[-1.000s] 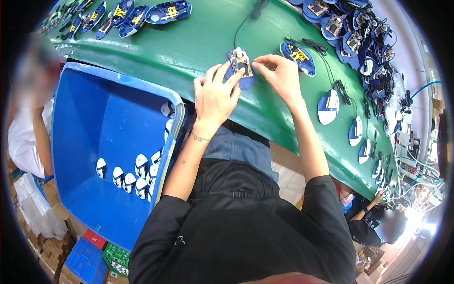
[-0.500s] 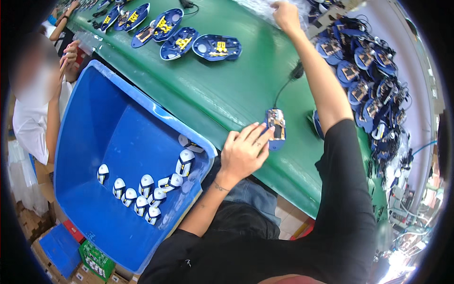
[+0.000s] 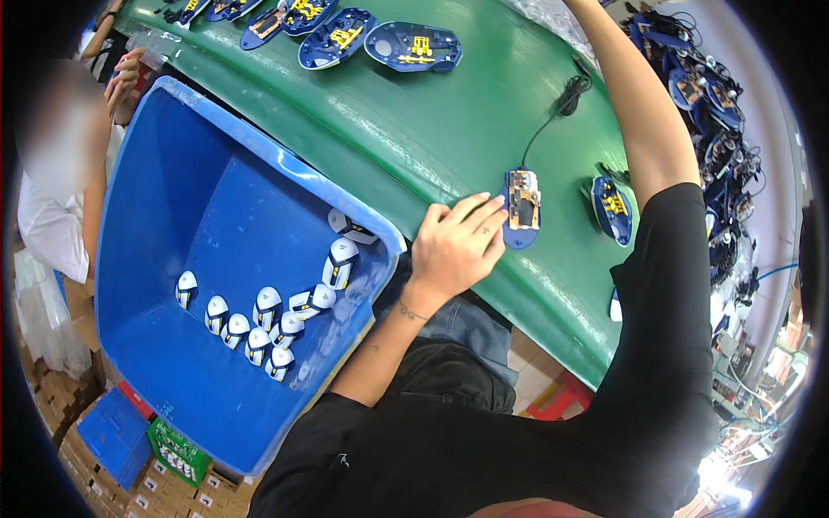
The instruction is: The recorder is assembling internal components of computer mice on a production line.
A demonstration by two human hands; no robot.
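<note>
My left hand (image 3: 458, 246) hovers or rests at the green table's near edge, fingers stretched out, fingertips at the left side of an open computer mouse base (image 3: 523, 211). That base is dark blue, with a tan circuit board on top, and its black cable (image 3: 570, 95) runs away to a bundled coil. Whether the fingertips touch the base or lie just beside it, I cannot tell. My right forearm (image 3: 643, 95) reaches far across the table, and its hand is out of view past the upper edge. Close to that arm lies a blue mouse shell (image 3: 614, 210) with yellow parts inside.
Several blue shells with yellow parts (image 3: 414, 46) line the table's far left. A large blue bin (image 3: 259, 173) at my left holds several white-and-blue mice (image 3: 341, 263). Piled mouse bases with cables (image 3: 717, 155) lie at the right. Another person (image 3: 60, 216) sits beyond the bin.
My right hand has passed out of view at the top. The view has shifted, and the shell near my right arm shows more fully. My left fingers have slid off the board to the base's side.
</note>
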